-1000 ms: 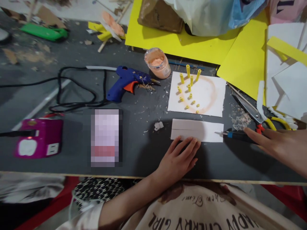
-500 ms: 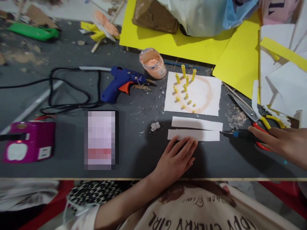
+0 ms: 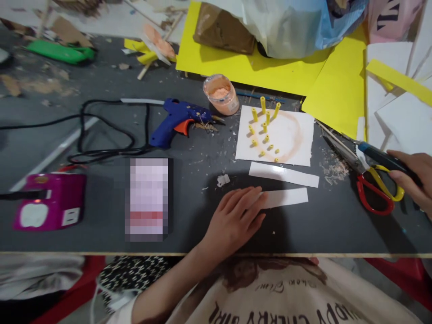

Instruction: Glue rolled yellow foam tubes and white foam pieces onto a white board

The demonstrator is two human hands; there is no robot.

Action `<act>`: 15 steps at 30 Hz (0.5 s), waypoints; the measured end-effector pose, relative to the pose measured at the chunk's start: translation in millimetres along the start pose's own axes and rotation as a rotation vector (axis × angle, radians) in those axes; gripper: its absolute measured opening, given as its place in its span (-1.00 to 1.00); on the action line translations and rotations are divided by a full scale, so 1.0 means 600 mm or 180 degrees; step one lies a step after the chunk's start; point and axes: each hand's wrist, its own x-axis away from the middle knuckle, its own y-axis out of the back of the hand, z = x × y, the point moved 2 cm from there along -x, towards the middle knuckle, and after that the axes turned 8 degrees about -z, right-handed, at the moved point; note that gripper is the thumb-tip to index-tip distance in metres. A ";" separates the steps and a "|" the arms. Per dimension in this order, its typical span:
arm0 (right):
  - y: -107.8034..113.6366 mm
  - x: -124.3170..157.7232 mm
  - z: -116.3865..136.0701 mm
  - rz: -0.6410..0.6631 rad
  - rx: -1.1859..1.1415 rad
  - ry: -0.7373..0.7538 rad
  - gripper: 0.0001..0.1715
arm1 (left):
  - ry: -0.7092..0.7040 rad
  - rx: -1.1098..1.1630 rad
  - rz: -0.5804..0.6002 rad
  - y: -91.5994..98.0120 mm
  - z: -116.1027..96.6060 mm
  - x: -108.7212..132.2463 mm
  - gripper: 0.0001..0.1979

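My left hand [image 3: 236,220] lies palm down near the front of the table, fingers stretched out over the left end of a white paper strip [image 3: 290,197]. The thumb is apart from the fingers. A second white strip [image 3: 283,174] lies just beyond it. At the right edge, my right hand [image 3: 416,177] grips a dark utility knife [image 3: 391,162], its blue end pointing left above the scissors [image 3: 374,209] with red and yellow handles. Behind the strips sits a white board [image 3: 297,155] carrying several short yellow posts and a faint orange ring.
A blue glue gun [image 3: 162,132] with black cord lies left of an open jar of orange powder [image 3: 232,103]. Further left are a purple box [image 3: 70,193] and a blurred-out rectangular item [image 3: 148,193]. Yellow sheets [image 3: 340,90], bags and a green cutter [image 3: 60,51] lie at the back.
My right hand has lifted the utility knife away from the strips, up and to the right. My left hand has shifted left, and the near strip has tilted and separated from the other.
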 end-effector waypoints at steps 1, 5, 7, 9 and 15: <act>-0.008 -0.003 0.002 -0.0017 0.0148 0.0073 -0.45 | 0.0030 -0.0078 0.0026 0.000 0.005 -0.001 -0.68; -0.042 -0.008 0.008 -0.0319 0.0567 0.0112 -0.40 | -0.0008 -0.0065 0.0094 -0.001 0.016 0.000 -0.68; -0.049 -0.005 0.016 -0.0473 0.0575 0.0157 -0.41 | -0.0078 0.0063 0.0051 0.000 0.018 0.001 -0.69; -0.044 0.000 0.036 -0.0707 0.0449 0.0214 -0.41 | -0.0171 0.0224 0.0041 0.000 0.017 0.000 -0.68; -0.020 0.039 0.176 -0.0322 -0.1272 0.1775 -0.34 | -0.0463 0.0592 0.0194 -0.007 0.001 -0.016 -0.65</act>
